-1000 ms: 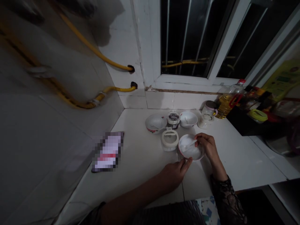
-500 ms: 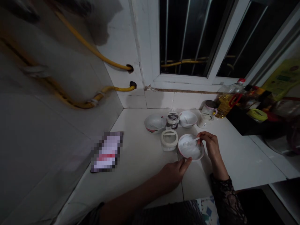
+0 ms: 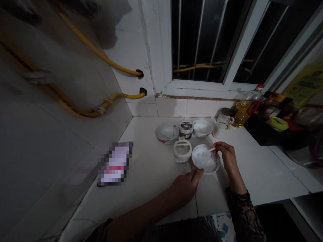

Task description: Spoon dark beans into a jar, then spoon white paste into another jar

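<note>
A small white bowl (image 3: 217, 165) with a reddish outer edge stands on the counter, with white contents inside. My right hand (image 3: 226, 155) is closed on the handle of a white spoon (image 3: 211, 150), whose head dips into the bowl. At the bowl's near left rim, my left hand (image 3: 188, 185) pinches the edge between thumb and fingers. Left of the bowl sits a clear jar with a cream lid (image 3: 182, 151). Behind are a patterned bowl (image 3: 165, 131), a jar of dark contents (image 3: 186, 127) and another white bowl (image 3: 203, 127) with a spoon in it.
Farther right are a lidded jar (image 3: 221, 129), a mug-like container (image 3: 225, 116), an oil bottle (image 3: 243, 109) and a black box (image 3: 259, 129) of bottles. A blurred flat object (image 3: 116, 164) lies by the left wall. Yellow hoses (image 3: 96, 58) run along that wall.
My left hand has slid slightly left along the bowl's rim. The spoon's head has shifted a little within the white contents; the other things stay put.
</note>
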Motion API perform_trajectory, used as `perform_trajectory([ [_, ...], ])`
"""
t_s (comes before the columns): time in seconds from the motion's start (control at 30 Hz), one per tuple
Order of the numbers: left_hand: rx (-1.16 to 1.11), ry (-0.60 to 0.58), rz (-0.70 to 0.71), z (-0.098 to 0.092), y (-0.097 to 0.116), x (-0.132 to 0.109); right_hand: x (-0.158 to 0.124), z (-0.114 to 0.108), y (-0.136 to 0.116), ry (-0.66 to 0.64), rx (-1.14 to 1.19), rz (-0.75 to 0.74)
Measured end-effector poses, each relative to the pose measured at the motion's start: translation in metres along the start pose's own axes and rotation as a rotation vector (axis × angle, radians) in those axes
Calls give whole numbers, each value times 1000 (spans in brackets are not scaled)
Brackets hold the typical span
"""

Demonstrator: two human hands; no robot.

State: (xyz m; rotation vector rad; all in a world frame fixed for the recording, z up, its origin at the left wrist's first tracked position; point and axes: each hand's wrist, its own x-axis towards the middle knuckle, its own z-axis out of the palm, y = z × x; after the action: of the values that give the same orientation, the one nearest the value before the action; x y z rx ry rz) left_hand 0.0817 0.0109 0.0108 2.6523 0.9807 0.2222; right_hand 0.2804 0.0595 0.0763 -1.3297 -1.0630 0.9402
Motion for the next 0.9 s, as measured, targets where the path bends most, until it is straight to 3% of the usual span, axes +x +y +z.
perform_trajectory([
  [0.63, -36, -71, -24, -6, 4, 0, 3, -1, 4, 35, 30, 5],
  [0.77, -24, -72, -12, -4, 4, 1, -5, 13, 4, 35, 3, -199],
  [0.83, -10, -65, -2, -3, 3, 1, -11, 21, 4, -2, -134, -406],
  [0.9, 6, -42, 5, -1, 3, 1, -16, 28, 4, -125, -344, -675],
])
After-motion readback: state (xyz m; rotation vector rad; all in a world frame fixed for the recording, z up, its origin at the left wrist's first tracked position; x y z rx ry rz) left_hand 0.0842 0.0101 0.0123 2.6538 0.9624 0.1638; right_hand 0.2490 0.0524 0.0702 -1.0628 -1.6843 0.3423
